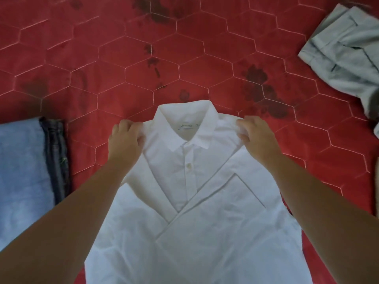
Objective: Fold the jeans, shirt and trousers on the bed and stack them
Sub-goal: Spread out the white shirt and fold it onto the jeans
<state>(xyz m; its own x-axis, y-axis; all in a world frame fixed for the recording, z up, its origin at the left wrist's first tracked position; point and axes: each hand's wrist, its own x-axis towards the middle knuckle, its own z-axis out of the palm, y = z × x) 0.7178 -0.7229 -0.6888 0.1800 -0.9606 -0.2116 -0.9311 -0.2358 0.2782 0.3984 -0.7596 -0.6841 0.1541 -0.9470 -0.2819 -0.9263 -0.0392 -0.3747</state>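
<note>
A white collared shirt (190, 181) lies face up in the middle of the red bed, collar away from me, both sleeves folded across its front. My left hand (125, 138) pinches the shirt's left shoulder beside the collar. My right hand (256, 136) pinches the right shoulder. Folded light blue jeans (24, 171) lie at the left edge. Pale grey-green trousers (346, 56) lie folded at the upper right.
The red quilted bedspread (184, 64) with hexagon stitching and dark flower prints stretches beyond the shirt. A small pale piece of cloth (376, 128) shows at the right edge below the trousers.
</note>
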